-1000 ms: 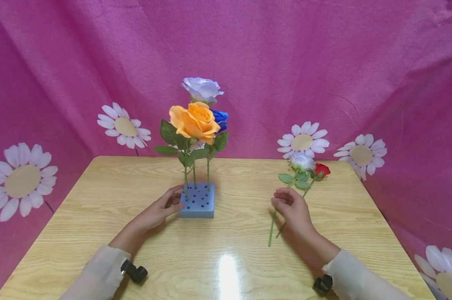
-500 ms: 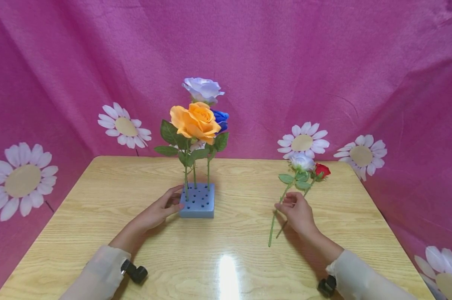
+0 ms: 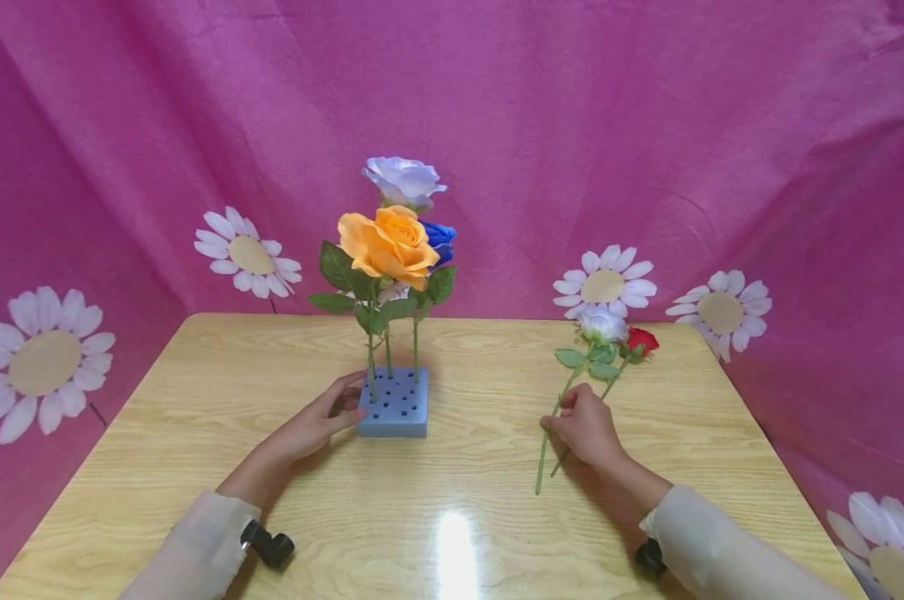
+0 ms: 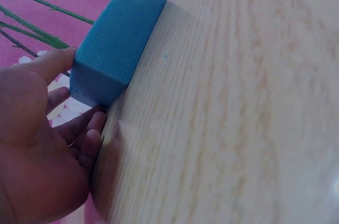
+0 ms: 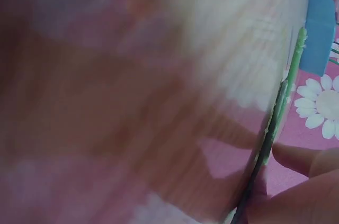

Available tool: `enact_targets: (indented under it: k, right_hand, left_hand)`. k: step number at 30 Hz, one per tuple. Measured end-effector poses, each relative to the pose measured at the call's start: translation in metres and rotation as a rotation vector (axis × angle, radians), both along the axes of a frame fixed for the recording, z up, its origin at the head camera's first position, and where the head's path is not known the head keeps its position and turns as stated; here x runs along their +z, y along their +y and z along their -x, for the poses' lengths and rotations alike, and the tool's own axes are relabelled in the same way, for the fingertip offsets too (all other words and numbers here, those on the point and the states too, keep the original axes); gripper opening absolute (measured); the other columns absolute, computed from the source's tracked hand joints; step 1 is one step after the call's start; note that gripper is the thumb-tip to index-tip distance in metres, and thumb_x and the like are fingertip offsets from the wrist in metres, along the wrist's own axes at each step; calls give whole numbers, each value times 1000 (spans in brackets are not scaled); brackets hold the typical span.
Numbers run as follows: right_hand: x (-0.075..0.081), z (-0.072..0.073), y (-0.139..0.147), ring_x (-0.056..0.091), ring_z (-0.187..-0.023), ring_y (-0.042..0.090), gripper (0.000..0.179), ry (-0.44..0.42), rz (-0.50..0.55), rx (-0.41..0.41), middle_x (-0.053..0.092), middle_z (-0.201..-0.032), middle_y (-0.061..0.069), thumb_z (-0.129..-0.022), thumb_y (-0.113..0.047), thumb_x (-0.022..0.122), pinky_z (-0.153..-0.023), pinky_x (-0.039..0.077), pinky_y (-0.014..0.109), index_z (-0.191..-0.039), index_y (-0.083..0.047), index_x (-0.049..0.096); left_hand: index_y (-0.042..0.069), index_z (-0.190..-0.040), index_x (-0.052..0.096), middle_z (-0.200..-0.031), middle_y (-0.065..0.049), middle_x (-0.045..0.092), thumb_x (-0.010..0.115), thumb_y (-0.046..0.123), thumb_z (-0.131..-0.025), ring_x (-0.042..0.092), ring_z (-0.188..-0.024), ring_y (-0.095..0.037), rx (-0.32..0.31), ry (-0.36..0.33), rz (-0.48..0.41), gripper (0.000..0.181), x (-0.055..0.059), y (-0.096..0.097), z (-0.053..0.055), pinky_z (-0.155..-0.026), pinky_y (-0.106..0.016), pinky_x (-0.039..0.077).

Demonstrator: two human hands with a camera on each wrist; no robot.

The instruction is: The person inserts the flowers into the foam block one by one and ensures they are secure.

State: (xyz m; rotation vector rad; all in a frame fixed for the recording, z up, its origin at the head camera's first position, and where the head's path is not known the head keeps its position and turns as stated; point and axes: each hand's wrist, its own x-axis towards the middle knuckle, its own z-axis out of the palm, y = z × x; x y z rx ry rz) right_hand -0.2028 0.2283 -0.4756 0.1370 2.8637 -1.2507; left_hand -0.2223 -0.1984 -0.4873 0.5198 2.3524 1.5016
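Beside the blue foam block point(image 3: 393, 427), my left hand point(image 3: 322, 423) rests its thumb and fingers along the left side. In the left wrist view the thumb point(image 4: 55, 62) touches the block's upper edge, with the other fingers bent low near its end. Several artificial roses stand upright in the block's holes: an orange rose point(image 3: 388, 243), a pale lilac rose point(image 3: 404, 181) and a blue rose point(image 3: 440, 240). To the right, my right hand point(image 3: 586, 427) pinches the green stem of a white rose point(image 3: 601, 324) lying on the table. A red rose point(image 3: 641, 342) lies alongside, its stem partly hidden by the hand.
The wooden table point(image 3: 481, 467) reaches back to a pink curtain point(image 3: 496, 125) printed with large daisies. Bright light glares off the tabletop near the front middle. More small holes show in the block's top.
My right hand has lowered onto the white rose's stem, and its thumb and fingers have closed in on it. My left hand, the block and the standing roses stay put.
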Motion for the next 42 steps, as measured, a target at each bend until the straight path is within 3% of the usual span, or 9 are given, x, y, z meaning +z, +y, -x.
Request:
enact_targets:
  k: [5,13,21,27,31,34,37,41,42]
  right_hand:
    - [1,5,-2,51,-74,21,41,-5,-59,45,51,-80,9,-84,-10,83,-65,41,33,-98,1,46]
    - [3,10,-1,50,-78,27,37,13,-135,65,50,-83,10,-77,-3,78,-71,42,38,-97,1,47]
    - [6,12,0,48,-77,26,40,-14,-115,66,48,-83,9,-72,-1,73,-70,42,36,-97,-1,43]
    - [5,14,3,60,-70,18,51,-77,5,1,57,-89,10,-74,0,70,-66,46,31,-113,2,38]
    - [7,15,5,65,-80,22,62,-132,122,-48,64,-106,21,-76,0,69,-69,50,30,-126,6,34]
    - [9,18,7,66,-87,25,65,-174,176,-69,60,-123,30,-76,0,68,-73,52,32,-130,9,33]
    - [12,20,10,66,-80,22,55,-191,211,-59,56,-122,30,-78,0,66,-72,53,31,-125,15,42]
    - [16,21,11,61,-64,15,27,-216,275,-34,60,-94,13,-82,-1,62,-65,51,28,-105,12,56]
    - [17,20,12,60,-65,14,26,-230,308,-27,59,-91,10,-84,-1,60,-66,52,28,-106,12,57]
  left_hand:
    - [12,-163,24,-153,-30,40,57,21,-107,47,-134,-43,-1,2,-5,65,-2,-1,0,-110,-52,35]
    - [11,-163,23,-154,-30,40,58,22,-107,47,-134,-43,-4,2,-6,66,-2,-1,1,-109,-52,36]
    - [11,-163,23,-154,-30,39,57,22,-107,47,-134,-43,-2,-2,-5,66,-2,-1,1,-109,-52,36]
    - [11,-163,23,-154,-31,39,58,21,-107,47,-135,-43,-6,-4,-8,66,-1,0,1,-110,-53,36]
    - [11,-163,23,-154,-31,38,57,21,-107,46,-136,-44,-1,-13,-8,66,-1,0,1,-111,-54,35]
    - [12,-163,23,-155,-31,38,57,21,-107,46,-136,-44,3,-17,-1,66,-1,0,0,-111,-55,34]
    - [11,-163,22,-155,-30,38,57,22,-107,45,-136,-44,1,-15,4,67,0,0,0,-111,-54,35]
    - [12,-163,22,-155,-30,38,57,23,-107,45,-136,-43,5,-25,2,67,0,1,0,-112,-55,34]
    - [11,-163,22,-155,-30,38,57,23,-108,45,-136,-44,2,-19,6,67,0,1,0,-111,-55,34]
